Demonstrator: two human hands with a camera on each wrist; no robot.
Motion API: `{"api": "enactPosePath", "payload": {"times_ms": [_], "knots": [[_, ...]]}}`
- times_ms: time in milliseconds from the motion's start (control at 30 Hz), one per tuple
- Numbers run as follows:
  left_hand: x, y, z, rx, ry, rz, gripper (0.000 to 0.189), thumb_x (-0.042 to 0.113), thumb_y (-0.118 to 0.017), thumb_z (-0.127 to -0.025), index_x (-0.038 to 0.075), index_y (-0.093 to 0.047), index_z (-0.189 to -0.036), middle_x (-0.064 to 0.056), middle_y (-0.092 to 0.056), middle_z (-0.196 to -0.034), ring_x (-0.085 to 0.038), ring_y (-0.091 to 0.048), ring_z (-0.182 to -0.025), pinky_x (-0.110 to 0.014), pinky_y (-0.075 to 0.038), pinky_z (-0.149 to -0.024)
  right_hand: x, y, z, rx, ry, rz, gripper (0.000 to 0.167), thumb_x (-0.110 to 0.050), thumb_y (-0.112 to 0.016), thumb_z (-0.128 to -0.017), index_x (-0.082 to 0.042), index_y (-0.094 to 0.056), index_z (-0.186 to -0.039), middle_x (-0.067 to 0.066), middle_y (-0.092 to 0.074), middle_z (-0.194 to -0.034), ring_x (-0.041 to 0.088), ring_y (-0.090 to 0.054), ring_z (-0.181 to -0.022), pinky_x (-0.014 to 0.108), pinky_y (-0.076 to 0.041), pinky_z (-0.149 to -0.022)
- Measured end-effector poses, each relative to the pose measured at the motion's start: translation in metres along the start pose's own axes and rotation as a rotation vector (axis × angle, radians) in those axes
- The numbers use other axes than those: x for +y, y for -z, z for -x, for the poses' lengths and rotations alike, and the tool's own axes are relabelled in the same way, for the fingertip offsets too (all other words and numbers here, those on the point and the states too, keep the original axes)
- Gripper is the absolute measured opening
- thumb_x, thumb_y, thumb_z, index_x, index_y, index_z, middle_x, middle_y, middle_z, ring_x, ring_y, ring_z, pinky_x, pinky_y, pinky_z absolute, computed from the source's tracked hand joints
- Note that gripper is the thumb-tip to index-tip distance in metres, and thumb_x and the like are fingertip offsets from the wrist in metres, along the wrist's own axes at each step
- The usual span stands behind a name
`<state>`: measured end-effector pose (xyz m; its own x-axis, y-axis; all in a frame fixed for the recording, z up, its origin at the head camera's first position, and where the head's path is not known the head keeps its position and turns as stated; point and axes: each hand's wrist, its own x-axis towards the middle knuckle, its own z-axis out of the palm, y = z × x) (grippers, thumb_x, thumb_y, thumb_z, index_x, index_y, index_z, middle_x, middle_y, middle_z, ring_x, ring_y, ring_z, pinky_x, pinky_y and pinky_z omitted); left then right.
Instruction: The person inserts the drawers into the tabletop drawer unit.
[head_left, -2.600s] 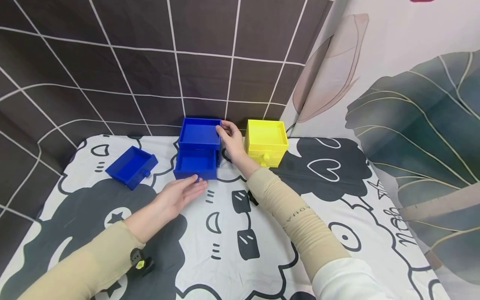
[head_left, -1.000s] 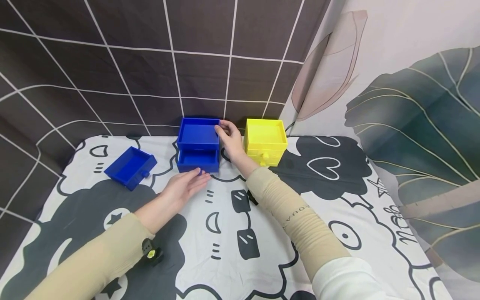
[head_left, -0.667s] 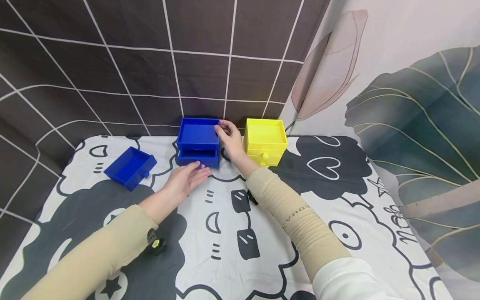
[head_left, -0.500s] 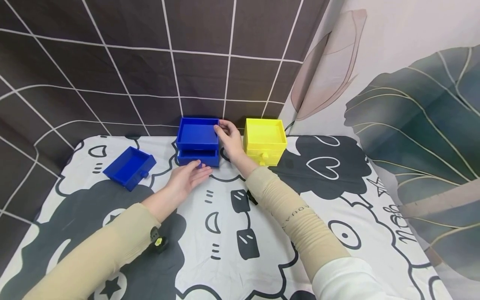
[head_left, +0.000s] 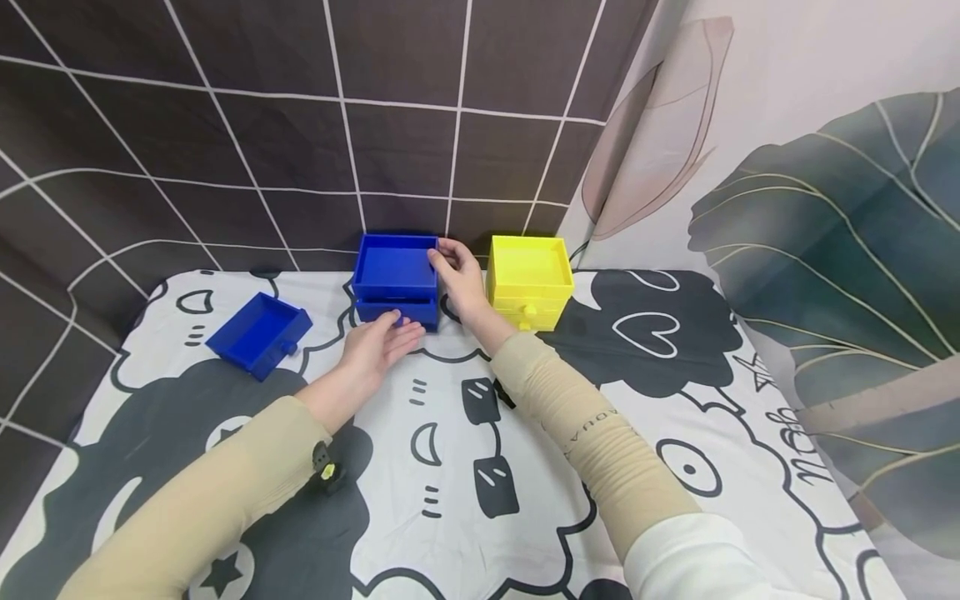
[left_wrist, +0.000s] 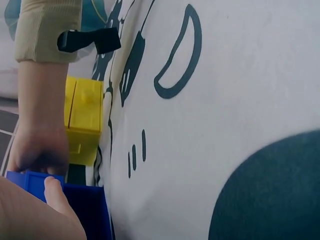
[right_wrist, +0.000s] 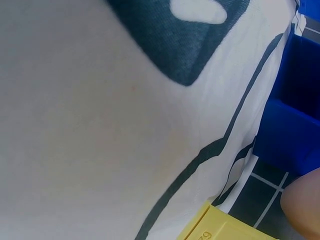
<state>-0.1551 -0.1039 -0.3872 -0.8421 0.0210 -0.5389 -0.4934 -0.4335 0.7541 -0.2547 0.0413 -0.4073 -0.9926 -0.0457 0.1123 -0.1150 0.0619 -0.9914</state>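
Note:
A small blue drawer cabinet (head_left: 396, 265) with a tray-like top stands against the dark backdrop. Its lower blue drawer (head_left: 422, 314) sticks out slightly below the top. My left hand (head_left: 371, 350) is at the drawer's front, thumb and forefinger about its small knob, the other fingers stretched out. My right hand (head_left: 462, 285) grips the cabinet's upper right edge, thumb over the rim and fingers behind. A separate blue drawer (head_left: 255, 333) with a round knob lies to the left. In the left wrist view, my left thumb (left_wrist: 57, 197) points up by the blue plastic.
A yellow drawer cabinet (head_left: 531, 275) with knobs stands just right of my right hand. The white cartoon-print cloth (head_left: 427, 400) covers the table. Dark grid-patterned fabric (head_left: 285, 150) rises close behind the cabinets.
The lower blue drawer has slid back into the cabinet, my left hand moving forward with it. My right hand keeps its grip, and the loose drawer has stayed put.

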Motion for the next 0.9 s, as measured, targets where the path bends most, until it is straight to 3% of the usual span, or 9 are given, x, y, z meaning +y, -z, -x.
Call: {"api": "enactPosePath", "payload": {"times_ms": [267,333,400,500,567,633,733,800,900], "knots": [[0.001,-0.001,-0.009,0.008,-0.019,-0.045,0.019,0.023,-0.052,-0.113,0.006,-0.059,-0.119,-0.023,-0.057,-0.155,-0.009,-0.078,-0.093,-0.031,-0.053,-0.114,-0.002,0.0,0.001,0.004,0.003,0.015,0.042,-0.015,-0.06,-0.107,0.007,-0.057,-0.143,0.025,-0.062,-0.142,0.035,-0.06,-0.129,0.041,-0.053,-0.116],[0.001,-0.001,-0.011,0.011,-0.022,-0.042,0.02,0.023,-0.051,-0.113,0.005,-0.059,-0.118,-0.021,-0.068,-0.143,-0.008,-0.078,-0.089,-0.032,-0.053,-0.115,-0.001,0.0,0.001,0.004,0.002,0.018,0.042,-0.015,-0.06,-0.107,0.007,-0.056,-0.143,0.025,-0.062,-0.142,0.035,-0.06,-0.129,0.041,-0.053,-0.117],[0.001,0.0,-0.012,0.012,-0.021,-0.039,0.02,0.024,-0.052,-0.113,0.006,-0.06,-0.116,-0.014,-0.078,-0.12,-0.007,-0.077,-0.083,-0.032,-0.053,-0.114,-0.001,0.0,0.0,0.004,0.002,0.022,0.042,-0.016,-0.06,-0.108,0.007,-0.056,-0.143,0.025,-0.062,-0.143,0.035,-0.06,-0.129,0.042,-0.052,-0.117],[0.0,0.0,-0.013,0.005,-0.016,-0.015,0.019,0.023,-0.052,-0.113,0.006,-0.06,-0.113,0.001,-0.076,-0.088,-0.007,-0.076,-0.078,-0.029,-0.057,-0.109,-0.001,0.0,0.0,0.006,0.003,0.023,0.042,-0.016,-0.06,-0.108,0.007,-0.056,-0.143,0.025,-0.062,-0.143,0.036,-0.06,-0.13,0.042,-0.052,-0.118],[0.0,0.002,-0.013,-0.004,-0.008,-0.003,0.02,0.024,-0.053,-0.112,0.005,-0.06,-0.117,0.002,-0.075,-0.086,-0.007,-0.076,-0.079,-0.026,-0.059,-0.105,-0.001,0.0,0.001,0.009,0.001,0.023,0.042,-0.015,-0.06,-0.108,0.007,-0.056,-0.143,0.025,-0.062,-0.143,0.036,-0.06,-0.13,0.041,-0.052,-0.117],[0.0,0.004,-0.014,-0.012,0.004,0.011,0.027,0.024,-0.053,-0.112,0.003,-0.059,-0.129,-0.003,-0.078,-0.1,-0.009,-0.078,-0.086,-0.025,-0.06,-0.103,-0.001,-0.001,0.001,0.014,-0.001,0.022,0.042,-0.015,-0.06,-0.107,0.007,-0.057,-0.142,0.025,-0.062,-0.142,0.036,-0.06,-0.129,0.041,-0.053,-0.117],[0.0,0.008,-0.012,-0.024,0.025,0.033,0.048,0.026,-0.051,-0.113,0.001,-0.046,-0.153,-0.017,-0.07,-0.139,-0.018,-0.075,-0.119,-0.025,-0.057,-0.108,-0.001,-0.002,0.001,0.021,-0.003,0.016,0.041,-0.014,-0.061,-0.107,0.007,-0.057,-0.142,0.026,-0.063,-0.142,0.036,-0.061,-0.128,0.04,-0.054,-0.115],[0.001,0.012,-0.01,-0.031,0.033,0.051,0.057,0.027,-0.049,-0.114,0.0,-0.035,-0.162,-0.021,-0.052,-0.16,-0.024,-0.062,-0.14,-0.027,-0.052,-0.114,-0.001,-0.003,0.0,0.025,-0.004,0.011,0.041,-0.014,-0.061,-0.107,0.007,-0.058,-0.141,0.026,-0.063,-0.141,0.036,-0.061,-0.128,0.039,-0.054,-0.115],[0.002,0.019,-0.006,-0.029,0.044,0.071,0.06,0.028,-0.046,-0.115,-0.001,-0.03,-0.164,-0.019,-0.038,-0.17,-0.028,-0.045,-0.154,-0.027,-0.047,-0.12,0.0,-0.003,0.0,0.027,-0.014,0.008,0.04,-0.014,-0.061,-0.107,0.007,-0.058,-0.141,0.025,-0.063,-0.141,0.035,-0.061,-0.128,0.04,-0.054,-0.115]]}}
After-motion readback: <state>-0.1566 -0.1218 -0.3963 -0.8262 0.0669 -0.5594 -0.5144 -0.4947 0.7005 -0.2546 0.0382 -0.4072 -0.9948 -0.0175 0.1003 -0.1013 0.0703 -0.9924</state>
